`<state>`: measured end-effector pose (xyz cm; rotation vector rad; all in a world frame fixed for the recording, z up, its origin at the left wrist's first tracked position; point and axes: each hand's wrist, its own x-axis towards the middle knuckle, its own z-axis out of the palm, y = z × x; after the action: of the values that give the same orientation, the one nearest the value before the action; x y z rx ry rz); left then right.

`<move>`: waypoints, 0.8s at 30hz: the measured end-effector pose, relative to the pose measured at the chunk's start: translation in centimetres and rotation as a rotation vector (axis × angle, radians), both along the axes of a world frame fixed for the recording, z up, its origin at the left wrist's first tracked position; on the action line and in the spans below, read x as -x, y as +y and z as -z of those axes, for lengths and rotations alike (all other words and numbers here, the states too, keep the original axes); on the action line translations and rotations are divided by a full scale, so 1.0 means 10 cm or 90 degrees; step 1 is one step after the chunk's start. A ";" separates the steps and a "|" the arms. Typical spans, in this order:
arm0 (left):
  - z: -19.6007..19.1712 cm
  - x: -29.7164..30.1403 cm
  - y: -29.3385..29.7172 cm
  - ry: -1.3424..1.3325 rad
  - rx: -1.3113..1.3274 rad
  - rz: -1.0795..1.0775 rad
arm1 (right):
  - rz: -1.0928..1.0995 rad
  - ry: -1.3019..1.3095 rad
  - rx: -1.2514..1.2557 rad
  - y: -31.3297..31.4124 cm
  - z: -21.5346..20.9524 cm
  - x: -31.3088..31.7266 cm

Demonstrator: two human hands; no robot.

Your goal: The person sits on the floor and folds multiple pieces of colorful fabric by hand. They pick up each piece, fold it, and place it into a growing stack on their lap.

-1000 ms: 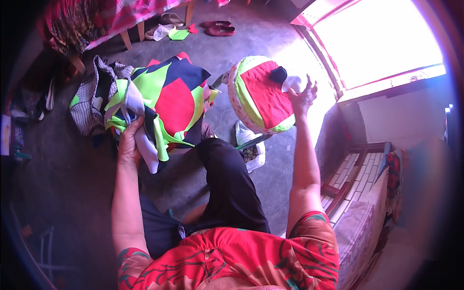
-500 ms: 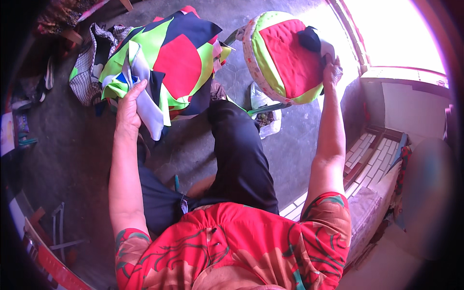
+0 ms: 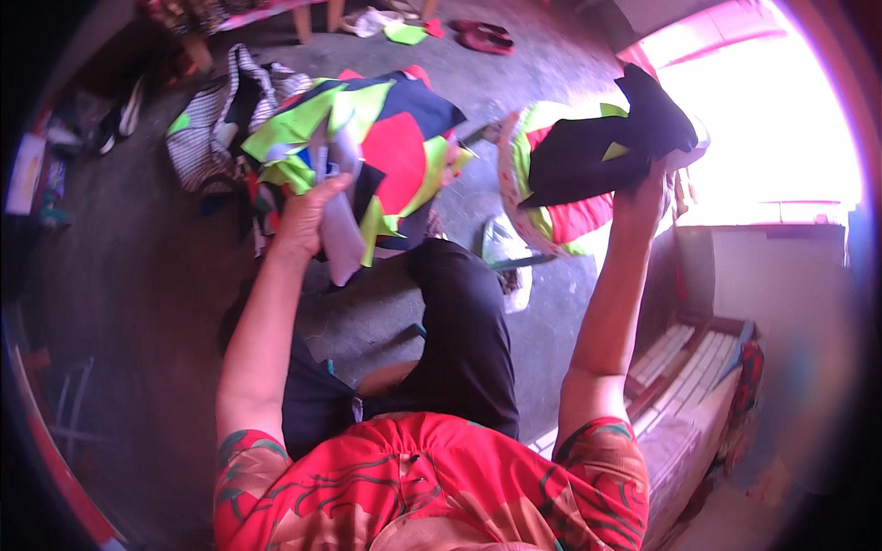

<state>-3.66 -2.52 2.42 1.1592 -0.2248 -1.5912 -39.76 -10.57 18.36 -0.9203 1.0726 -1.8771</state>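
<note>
My left hand (image 3: pixel 308 220) is closed at the near left edge of a heap of fabric pieces (image 3: pixel 395 151) in lime green, red and dark navy. Its thumb lies across a pale grey fabric strip (image 3: pixel 340 225) that hangs down toward my knee. My right hand (image 3: pixel 646 197) grips a black fabric piece (image 3: pixel 588 151), raised and spread out at the right. Beneath that cloth stands a round, cushion-like thing (image 3: pixel 579 218) with red and lime fabric on top and a patterned band round its side. The black piece hides much of its top.
A checked cloth (image 3: pixel 195 138) lies left of the heap. Between my leg and the round thing sits a clear plastic bag (image 3: pixel 505 248). Dark red shoes (image 3: pixel 484 37) rest on the far floor. A low wall (image 3: pixel 772 275) and a bright opening are at the right.
My right hand has lifted and spread the black fabric, which now covers much of the round thing's top. My left hand stays at the heap. The view has shifted, showing more far floor.
</note>
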 end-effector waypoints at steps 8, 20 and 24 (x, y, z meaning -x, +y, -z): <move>-0.10 -0.03 0.11 0.184 0.166 0.004 | -0.311 0.620 0.010 0.51 0.82 -2.19; 0.02 -0.28 0.27 0.152 0.281 -0.107 | -0.223 0.842 0.280 0.79 1.30 -2.74; 0.02 -0.36 0.19 0.117 0.335 -0.063 | -0.306 0.651 0.270 0.73 1.33 -2.66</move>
<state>-0.09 -0.66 2.19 0.6059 -0.4279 -1.4235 -13.14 -3.31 5.05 -2.2911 0.8439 -1.1964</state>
